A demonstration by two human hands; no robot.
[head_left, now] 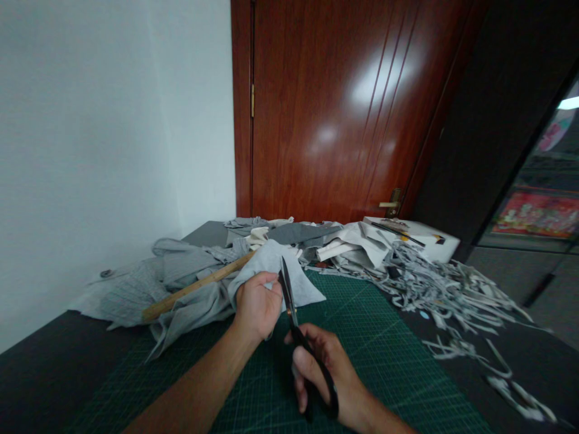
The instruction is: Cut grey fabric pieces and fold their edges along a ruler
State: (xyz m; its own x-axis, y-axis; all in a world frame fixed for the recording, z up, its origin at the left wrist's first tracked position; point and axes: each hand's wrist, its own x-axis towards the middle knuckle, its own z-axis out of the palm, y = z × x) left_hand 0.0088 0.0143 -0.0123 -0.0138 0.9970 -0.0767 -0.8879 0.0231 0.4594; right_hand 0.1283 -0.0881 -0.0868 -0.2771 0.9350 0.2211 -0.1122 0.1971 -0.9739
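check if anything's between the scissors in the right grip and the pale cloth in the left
Nothing visible stands between them: the scissors in the right grip overlap the pale cloth in this view. The left grip is close beside the scissors, though whether it touches them is unclear.

No legible text, label, brand, number or sign on anything in view.
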